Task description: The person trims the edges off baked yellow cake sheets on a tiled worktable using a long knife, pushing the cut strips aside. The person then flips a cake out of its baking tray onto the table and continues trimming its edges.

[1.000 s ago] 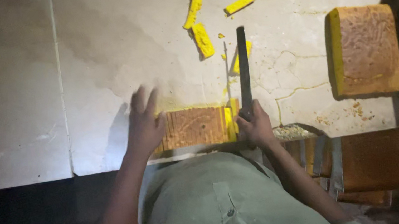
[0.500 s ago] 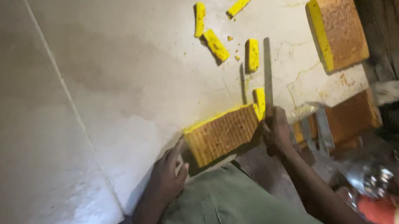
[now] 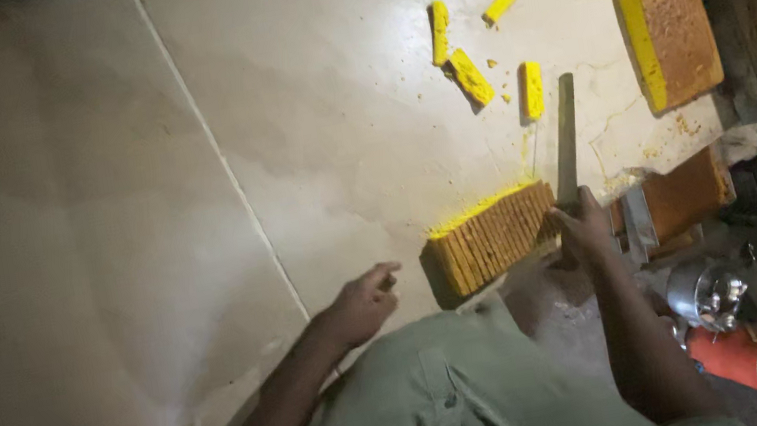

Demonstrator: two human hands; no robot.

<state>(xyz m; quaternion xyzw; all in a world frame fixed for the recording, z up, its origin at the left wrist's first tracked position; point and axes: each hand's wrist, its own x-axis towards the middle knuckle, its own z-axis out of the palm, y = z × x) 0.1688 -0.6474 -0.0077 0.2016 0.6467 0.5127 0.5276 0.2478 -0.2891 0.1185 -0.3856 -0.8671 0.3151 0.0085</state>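
Sliced yellow cake block [image 3: 494, 237] on the pale table [image 3: 338, 148]. Right hand [image 3: 584, 229], at the block's right end, grips the long knife [image 3: 566, 141]; left hand [image 3: 364, 302], half open and empty, has now lifted off the block's left end, resting just beside it

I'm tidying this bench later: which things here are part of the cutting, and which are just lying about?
In use:
right hand
long knife
scored cake block
left hand
cut yellow strips

Lying about:
whole cake slab
orange flask
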